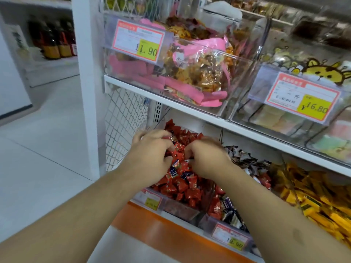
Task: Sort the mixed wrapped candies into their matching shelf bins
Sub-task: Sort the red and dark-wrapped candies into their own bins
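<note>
Red candies (182, 186) fill near-left bin (176, 207); left hand (152, 154) and right hand (207, 158) curled into them, grip contents unclear. Shelf edge (228, 126) overhangs closely; dark-wrapped candies (247, 162) right.

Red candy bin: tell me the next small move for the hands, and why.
Probably pinch out one of the dark blue candies and carry it to the bin of dark wrappers on the right. Both the left hand and the right hand are curled down in the red candies, and blue pieces lie between them.
</note>
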